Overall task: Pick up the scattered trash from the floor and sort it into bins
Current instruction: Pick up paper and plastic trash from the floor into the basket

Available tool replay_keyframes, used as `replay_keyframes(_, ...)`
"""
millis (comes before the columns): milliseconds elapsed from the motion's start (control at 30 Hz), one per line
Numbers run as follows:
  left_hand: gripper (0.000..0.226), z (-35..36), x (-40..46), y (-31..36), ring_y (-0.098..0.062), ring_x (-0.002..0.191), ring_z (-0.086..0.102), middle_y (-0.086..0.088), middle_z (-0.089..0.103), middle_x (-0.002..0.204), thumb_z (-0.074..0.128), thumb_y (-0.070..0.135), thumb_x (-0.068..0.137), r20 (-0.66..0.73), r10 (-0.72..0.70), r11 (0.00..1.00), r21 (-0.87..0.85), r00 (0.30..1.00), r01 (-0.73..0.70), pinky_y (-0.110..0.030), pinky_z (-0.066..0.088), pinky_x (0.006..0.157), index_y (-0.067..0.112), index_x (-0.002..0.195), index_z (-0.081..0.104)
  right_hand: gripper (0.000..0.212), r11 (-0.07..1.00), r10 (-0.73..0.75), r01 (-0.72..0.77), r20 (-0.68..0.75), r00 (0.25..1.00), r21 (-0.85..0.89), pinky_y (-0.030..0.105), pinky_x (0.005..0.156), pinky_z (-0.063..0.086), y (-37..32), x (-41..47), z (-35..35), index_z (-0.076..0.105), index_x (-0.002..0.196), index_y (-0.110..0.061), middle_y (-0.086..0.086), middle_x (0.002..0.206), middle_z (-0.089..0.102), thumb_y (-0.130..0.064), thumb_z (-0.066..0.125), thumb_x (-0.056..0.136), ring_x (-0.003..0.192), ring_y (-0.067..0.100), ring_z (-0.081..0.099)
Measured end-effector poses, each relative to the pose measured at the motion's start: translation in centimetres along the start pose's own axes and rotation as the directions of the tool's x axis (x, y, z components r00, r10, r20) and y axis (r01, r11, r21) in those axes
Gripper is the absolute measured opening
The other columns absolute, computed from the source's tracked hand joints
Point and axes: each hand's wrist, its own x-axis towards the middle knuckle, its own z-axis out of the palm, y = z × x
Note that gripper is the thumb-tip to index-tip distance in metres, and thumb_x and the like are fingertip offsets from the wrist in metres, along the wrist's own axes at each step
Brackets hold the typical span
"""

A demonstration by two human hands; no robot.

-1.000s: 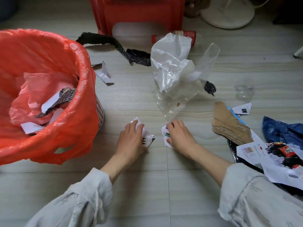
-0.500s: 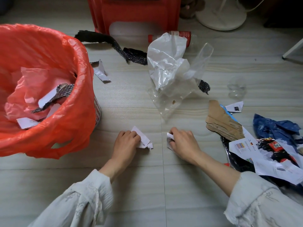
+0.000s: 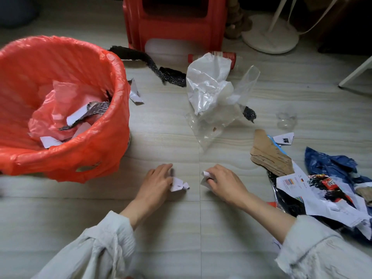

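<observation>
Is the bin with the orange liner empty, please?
No. The bin already holds paper scraps and crumpled pink plastic.

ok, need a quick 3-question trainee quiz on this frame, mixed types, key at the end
1. True or false: the left hand and the right hand each hold a white paper scrap.
2. Which lies nearest the bin with the orange liner? A. torn cardboard B. small paper scrap C. blue bag
3. Fill in: the red-labelled bottle lies in front of the red ____.

Key: 1 true; 2 B; 3 stool
</observation>
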Motion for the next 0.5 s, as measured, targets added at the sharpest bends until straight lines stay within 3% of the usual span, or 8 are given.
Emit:
replay_keyframes(67,0.019,0.4,0.0,-0.3,-0.023,0.088,0.066,-0.007,0.066,0.1,0.06,0.006,0.046,0.03,0.031,0.999,-0.026,0.999,-0.03,-0.023,0.047,0.067,0.017,0.062,0.06,0.024,1.0,0.016,-0.016,-0.002,1.0,0.019,0.033,0.081,0.039,0.1,-0.1,-0.1,0.06,0.108,-0.014,0.006,0.11,0.056,-0.016,0.044,0.09,0.104,0.028,0.053)
replay_keyframes(267,0.029,0.0,-0.6,0.3,-0.021,0.061,0.059,0.002,0.057,0.068,0.063,0.003,0.042,0.062,0.044,0.997,-0.07,0.997,-0.04,-0.026,0.025,0.063,0.019,0.064,0.053,0.021,0.995,0.066,-0.062,-0.05,0.997,0.075,0.034,0.08,0.041,0.6,-0.4,-0.7,0.06,0.106,-0.013,0.007,0.108,0.061,-0.015,0.048,0.088,0.104,0.029,0.054)
replay_keyframes(433,0.028,-2.0,0.1,0.6,-0.028,0.063,0.056,-0.003,0.057,0.068,0.06,-0.006,0.06,-0.061,-0.04,0.976,-0.217,0.997,0.026,-0.028,0.022,0.06,0.015,0.077,0.053,0.025,0.966,0.141,-0.101,-0.156,0.978,0.24,0.034,0.081,0.043,-0.4,-0.2,-2.2,0.055,0.108,-0.014,0.005,0.106,0.065,-0.024,0.06,0.086,0.102,0.026,0.057)
replay_keyframes(500,0.027,-3.8,1.0,1.0,-0.032,0.071,0.057,-0.008,0.061,0.079,0.059,-0.007,0.074,-0.151,-0.112,0.954,-0.292,0.982,0.064,-0.03,0.031,0.061,0.011,0.094,0.057,0.019,0.939,0.148,-0.071,-0.21,0.966,0.337,0.033,0.077,0.042,-1.3,0.0,-3.2,0.058,0.1,-0.014,0.004,0.098,0.067,-0.022,0.063,0.084,0.097,0.023,0.058)
